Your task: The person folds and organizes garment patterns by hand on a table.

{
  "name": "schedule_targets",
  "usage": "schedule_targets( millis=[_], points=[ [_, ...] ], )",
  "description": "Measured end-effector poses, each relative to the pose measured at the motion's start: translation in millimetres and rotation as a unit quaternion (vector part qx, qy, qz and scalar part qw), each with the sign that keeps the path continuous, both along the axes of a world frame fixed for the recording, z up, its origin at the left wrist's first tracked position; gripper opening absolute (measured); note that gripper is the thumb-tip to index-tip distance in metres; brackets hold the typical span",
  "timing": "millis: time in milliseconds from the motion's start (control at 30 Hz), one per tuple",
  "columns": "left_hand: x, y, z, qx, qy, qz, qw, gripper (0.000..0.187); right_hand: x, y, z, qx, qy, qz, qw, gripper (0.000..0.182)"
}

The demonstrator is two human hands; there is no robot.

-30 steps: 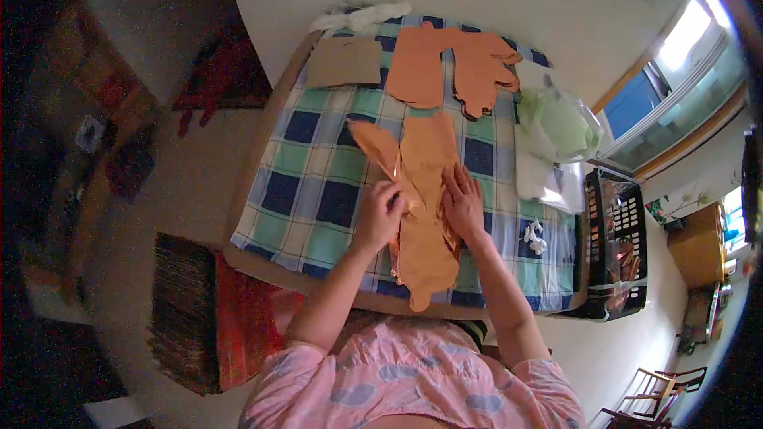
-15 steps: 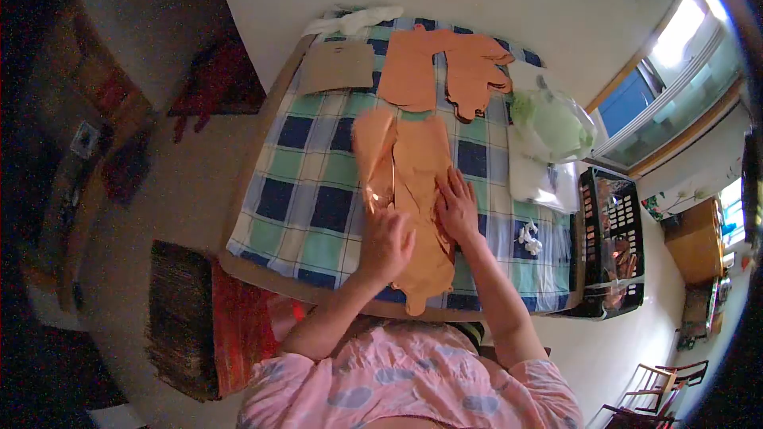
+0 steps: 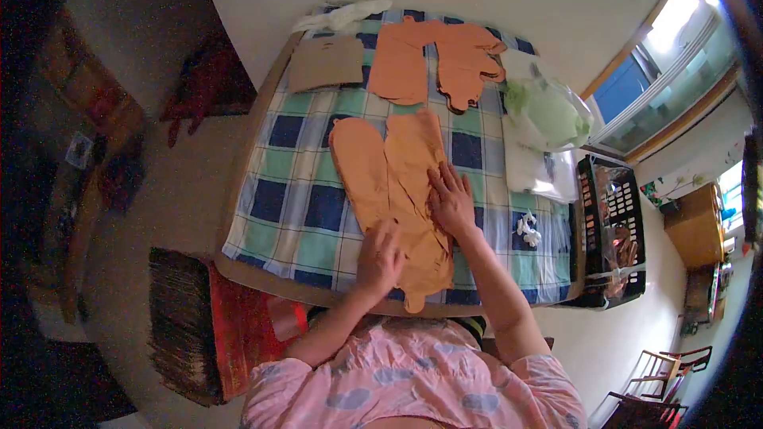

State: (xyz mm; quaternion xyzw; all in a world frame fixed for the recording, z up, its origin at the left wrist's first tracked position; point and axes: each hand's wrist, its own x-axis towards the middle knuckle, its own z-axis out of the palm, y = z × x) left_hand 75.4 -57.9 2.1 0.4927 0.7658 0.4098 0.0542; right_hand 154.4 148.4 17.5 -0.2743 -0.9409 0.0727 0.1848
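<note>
A flat copper-coloured foil balloon (image 3: 362, 163) lies lengthwise across the front half of the bed, its left flap spread out beside the creased middle part. Its small tab points toward me at the near edge. My right hand (image 3: 451, 200) rests flat on the right side of the foil, fingers stretched. Over the lower left part of the balloon is my left hand (image 3: 381, 258), slightly blurred, with loosely bent fingers and nothing visible gripped in them. Farther back lie more flat copper foil pieces (image 3: 400, 63), stacked with dark edges showing.
A checked cloth (image 3: 274, 191) covers the bed. Brown cardboard (image 3: 326, 63) and a white cloth (image 3: 346, 16) lie at the back left. To the right are a clear plastic bag (image 3: 548, 115), a crumpled white scrap (image 3: 528, 229) and a black crate (image 3: 612, 230) beside the bed.
The left flap of the foil, raised and folded before, now lies flat to the left. My left hand has let go of it and moved slightly toward me; my right hand stays on the foil.
</note>
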Motion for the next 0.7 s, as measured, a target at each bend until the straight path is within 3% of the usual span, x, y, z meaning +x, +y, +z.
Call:
schedule_targets(
  millis=[100, 167, 267, 467, 600, 700],
  points=[
    [-45.4, 7.0, -3.3, 0.050, -0.031, 0.130, 0.990, 0.032, 0.2, -1.2, 0.9, -0.005, -0.013, -0.004, 1.000, 0.050],
    [-67.9, 10.4, 27.3, 0.101, 0.060, 0.183, 0.976, 0.032, -1.6, -0.5, 2.5, -0.010, -0.025, -0.006, 1.000, 0.050],
    [-59.6, 25.1, 42.6, 0.076, 0.110, 0.104, 0.986, 0.029, -2.7, -2.4, 7.2, -0.013, -0.029, -0.003, 0.999, 0.050],
    [-45.1, 60.2, 2.6, 0.080, 0.010, 0.084, 0.993, 0.028, 1.3, 2.5, -0.1, -0.029, -0.003, 0.009, 1.000, 0.051],
    [-39.9, 58.2, 16.9, 0.061, -0.068, 0.049, 0.995, 0.032, 0.5, -1.8, 2.0, -0.003, 0.007, 0.002, 1.000, 0.045],
    [-41.9, 59.8, 10.7, 0.031, -0.062, 0.046, 0.997, 0.034, -0.9, -1.4, -0.3, 0.003, 0.010, 0.001, 1.000, 0.045]
  ],
)
